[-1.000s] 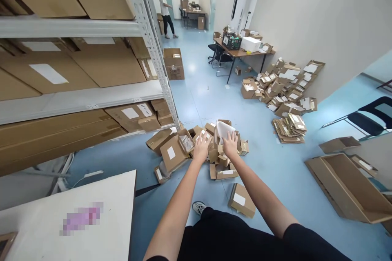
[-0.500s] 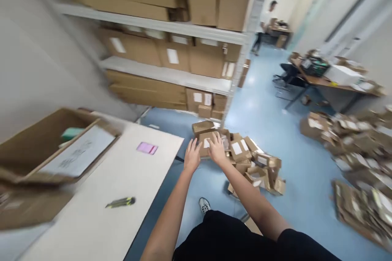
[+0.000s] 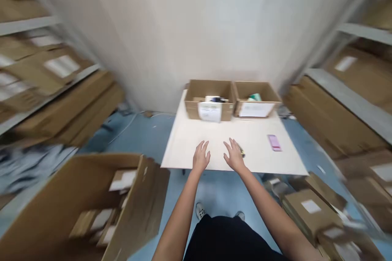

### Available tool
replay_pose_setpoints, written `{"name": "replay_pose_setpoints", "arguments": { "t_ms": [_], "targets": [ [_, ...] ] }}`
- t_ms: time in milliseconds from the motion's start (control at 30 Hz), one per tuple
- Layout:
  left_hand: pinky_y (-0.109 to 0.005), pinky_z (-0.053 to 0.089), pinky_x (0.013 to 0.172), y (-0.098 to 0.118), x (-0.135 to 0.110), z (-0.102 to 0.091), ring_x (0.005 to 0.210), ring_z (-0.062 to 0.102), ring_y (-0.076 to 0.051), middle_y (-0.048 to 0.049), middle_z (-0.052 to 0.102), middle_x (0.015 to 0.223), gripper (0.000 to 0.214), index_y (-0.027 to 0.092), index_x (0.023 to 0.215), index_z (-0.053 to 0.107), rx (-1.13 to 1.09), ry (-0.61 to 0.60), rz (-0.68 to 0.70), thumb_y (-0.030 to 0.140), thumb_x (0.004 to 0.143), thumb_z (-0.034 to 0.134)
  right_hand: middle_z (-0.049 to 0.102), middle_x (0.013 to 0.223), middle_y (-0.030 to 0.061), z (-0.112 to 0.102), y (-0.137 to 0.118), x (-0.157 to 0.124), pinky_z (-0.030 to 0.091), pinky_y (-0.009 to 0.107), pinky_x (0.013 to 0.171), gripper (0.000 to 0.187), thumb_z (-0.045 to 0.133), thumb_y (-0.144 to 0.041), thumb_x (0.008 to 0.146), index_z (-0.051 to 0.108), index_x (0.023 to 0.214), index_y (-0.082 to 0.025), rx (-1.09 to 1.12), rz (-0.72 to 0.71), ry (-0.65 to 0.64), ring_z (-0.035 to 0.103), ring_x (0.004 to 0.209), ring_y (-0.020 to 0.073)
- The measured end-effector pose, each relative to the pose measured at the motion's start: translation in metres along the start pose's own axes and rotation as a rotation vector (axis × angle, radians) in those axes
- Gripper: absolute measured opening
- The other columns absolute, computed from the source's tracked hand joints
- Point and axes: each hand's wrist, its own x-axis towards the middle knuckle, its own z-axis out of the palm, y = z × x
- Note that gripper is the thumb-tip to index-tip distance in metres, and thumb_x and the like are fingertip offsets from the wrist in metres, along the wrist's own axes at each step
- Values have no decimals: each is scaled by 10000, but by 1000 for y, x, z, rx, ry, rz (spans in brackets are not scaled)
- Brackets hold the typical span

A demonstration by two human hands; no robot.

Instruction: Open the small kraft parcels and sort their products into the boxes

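My left hand (image 3: 201, 157) and my right hand (image 3: 233, 155) reach forward side by side over the near edge of a white table (image 3: 196, 147). Both hands have their fingers spread and hold nothing. A small dark tool (image 3: 242, 153) lies on the table just right of my right hand. A pink phone-like item (image 3: 274, 142) lies further right on the table. At the table's far edge stand two open cardboard boxes, the left box (image 3: 209, 98) and the right box (image 3: 256, 98), each with a white sheet on its front.
A large open carton (image 3: 85, 208) with smaller boxes inside stands on the floor at the lower left. Small cardboard boxes (image 3: 309, 206) lie on the floor at the lower right. Shelves with long cartons (image 3: 61, 106) flank both sides. A plain wall is behind the table.
The view has swung left from the pile of small boxes on the floor to the white table. My hands have left the boxes and now hover empty over the table edge.
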Motion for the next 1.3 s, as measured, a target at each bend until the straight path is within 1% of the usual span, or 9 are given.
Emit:
{"name": "replay_pose_setpoints", "arguments": {
  "t_ms": [133, 267, 367, 500, 633, 733, 967, 1133, 1300],
  "targets": [
    [-458, 478, 1190, -99, -52, -91, 1418, 527, -269, -117, 558, 1528, 553, 255, 1537, 521, 54, 116, -243, 179, 990, 497, 272, 1736, 157, 70, -109, 45, 380, 610, 1213, 564, 596, -227, 943, 557, 1505, -200, 103, -247, -105, 254, 1597, 404],
    [-455, 432, 1226, -170, -122, -162, 1440, 510, -265, -119, 555, 1532, 543, 245, 1530, 531, 95, 244, -473, 185, 992, 483, 247, 1745, 155, 128, -219, 65, 376, 616, 1216, 579, 620, -223, 921, 566, 1497, -199, 165, -460, -246, 248, 1596, 411],
    [-451, 420, 1234, -204, -176, -197, 1458, 492, -260, -119, 539, 1548, 539, 239, 1540, 516, 119, 352, -645, 202, 1004, 464, 260, 1737, 163, 163, -292, 72, 371, 597, 1226, 578, 623, -208, 914, 574, 1489, -184, 204, -607, -340, 248, 1597, 402],
    [-459, 424, 1231, -233, -240, -225, 1456, 491, -270, -118, 535, 1553, 548, 240, 1537, 516, 151, 457, -863, 208, 991, 482, 256, 1736, 174, 203, -377, 79, 348, 604, 1237, 600, 632, -186, 893, 569, 1490, -176, 244, -770, -463, 225, 1603, 399],
    [-475, 432, 1222, -264, -286, -244, 1454, 494, -284, -120, 535, 1555, 541, 242, 1524, 527, 193, 501, -1043, 225, 984, 501, 239, 1743, 164, 242, -448, 85, 335, 572, 1254, 603, 627, -184, 903, 554, 1501, -175, 269, -896, -570, 204, 1611, 385],
    [-485, 439, 1214, -296, -308, -255, 1456, 495, -289, -117, 529, 1565, 543, 257, 1521, 526, 211, 502, -1156, 239, 978, 520, 222, 1751, 152, 274, -491, 96, 330, 559, 1260, 607, 617, -189, 914, 537, 1516, -186, 275, -943, -651, 198, 1614, 372],
    [-513, 456, 1193, -378, -313, -265, 1475, 481, -321, -141, 508, 1595, 565, 239, 1526, 517, 202, 399, -1306, 239, 961, 545, 225, 1750, 153, 361, -556, 144, 340, 533, 1256, 658, 614, -190, 916, 485, 1561, -176, 217, -946, -802, 209, 1606, 365],
    [-508, 444, 1198, -438, -316, -251, 1471, 482, -336, -161, 497, 1599, 583, 217, 1525, 514, 174, 294, -1380, 241, 945, 571, 277, 1726, 160, 439, -585, 173, 375, 547, 1226, 661, 597, -185, 915, 480, 1566, -182, 135, -907, -890, 246, 1588, 377],
    [-478, 446, 1189, -505, -331, -214, 1481, 478, -330, -164, 474, 1622, 617, 229, 1535, 501, 27, 157, -1474, 242, 928, 613, 305, 1709, 169, 520, -590, 176, 388, 540, 1209, 661, 593, -196, 920, 465, 1569, -190, 18, -849, -970, 286, 1563, 371]
  ]
}}
